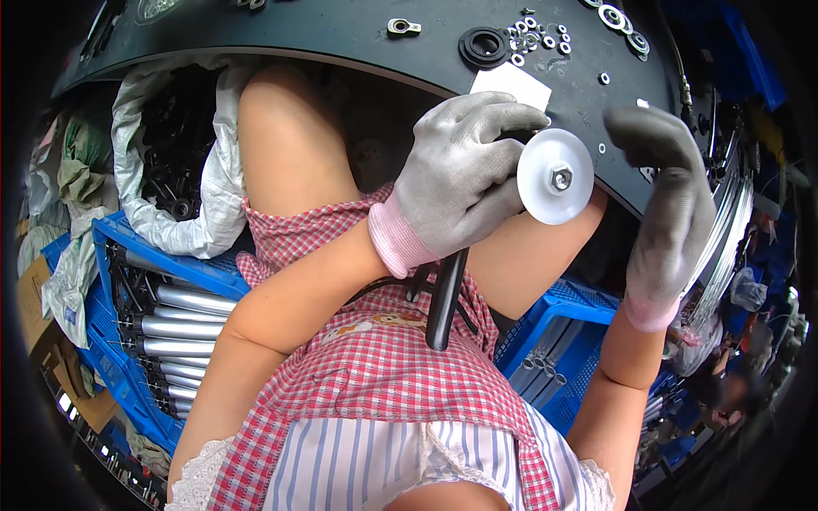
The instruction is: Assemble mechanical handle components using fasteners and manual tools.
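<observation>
My left hand (464, 166), in a grey-coated glove with a pink cuff, is closed around a part with a translucent white disc (537, 192). A metal nut (561, 177) sits at the disc's centre. Below the hand a black tube (446, 302) sticks out toward my lap; whether it joins the disc is hidden by the glove. My right hand (669, 204), gloved alike, is raised to the right of the disc and apart from it. Its fingers are bent and slightly smeared, with the thumb side apart, and nothing shows in it.
On the dark table lie a black ring (483, 47), several small washers, a metal rod end (404, 27) and a white card (511, 83) at the edge. Blue crates with metal tubes (192, 326) flank my legs. An open white sack (204, 234) stands left, and wire rods (724, 226) right.
</observation>
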Tool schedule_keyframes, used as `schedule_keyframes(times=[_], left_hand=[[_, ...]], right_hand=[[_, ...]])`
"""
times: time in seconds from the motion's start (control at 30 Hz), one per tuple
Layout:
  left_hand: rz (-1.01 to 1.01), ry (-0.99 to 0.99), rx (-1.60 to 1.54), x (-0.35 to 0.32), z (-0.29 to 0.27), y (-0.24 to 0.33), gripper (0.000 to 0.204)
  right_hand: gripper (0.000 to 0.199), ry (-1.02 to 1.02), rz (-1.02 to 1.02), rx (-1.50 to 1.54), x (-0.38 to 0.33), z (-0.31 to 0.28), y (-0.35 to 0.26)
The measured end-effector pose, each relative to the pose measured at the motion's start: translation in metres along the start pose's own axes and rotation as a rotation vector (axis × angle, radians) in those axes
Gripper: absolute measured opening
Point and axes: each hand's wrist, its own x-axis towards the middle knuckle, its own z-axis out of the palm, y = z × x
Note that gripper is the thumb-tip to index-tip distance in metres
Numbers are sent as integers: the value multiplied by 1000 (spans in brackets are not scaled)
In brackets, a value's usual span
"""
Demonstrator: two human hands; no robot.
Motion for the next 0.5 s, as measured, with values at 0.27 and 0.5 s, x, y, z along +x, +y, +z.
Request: schedule_keyframes(times=[0.27,0.5], left_hand=[[4,5,80,5,0,8,19],[-3,-12,136,1,-5,12,22]], right_hand=[[71,-42,-194,-88,0,11,-6],[88,-156,-132,-109,-11,-13,16]])
